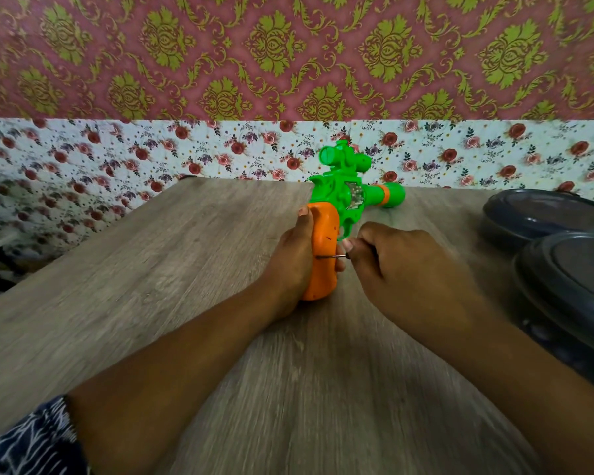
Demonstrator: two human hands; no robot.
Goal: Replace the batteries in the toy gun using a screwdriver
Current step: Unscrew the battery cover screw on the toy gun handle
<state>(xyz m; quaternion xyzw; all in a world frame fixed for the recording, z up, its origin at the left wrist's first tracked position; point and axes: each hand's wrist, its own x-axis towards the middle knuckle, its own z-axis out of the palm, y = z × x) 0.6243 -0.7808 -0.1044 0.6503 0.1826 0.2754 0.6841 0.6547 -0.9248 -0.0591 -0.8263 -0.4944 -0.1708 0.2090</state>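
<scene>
My left hand [294, 265] gripped the orange plastic grip of the green toy gun [343, 193], which stood on the wood-grain table [151, 269]. My right hand [402, 269] curled around a thin metal-shafted screwdriver [330, 256], its tip against the grip's side.

The toy gun [343, 190] is bright green with an orange grip [323, 248] and an orange ring [384, 195] near the muzzle. The table [151, 286] shows grey-brown wood grain. At its right edge two lids [570, 255] are dark grey. The sleeve [31, 440] is dark blue with white lines.
</scene>
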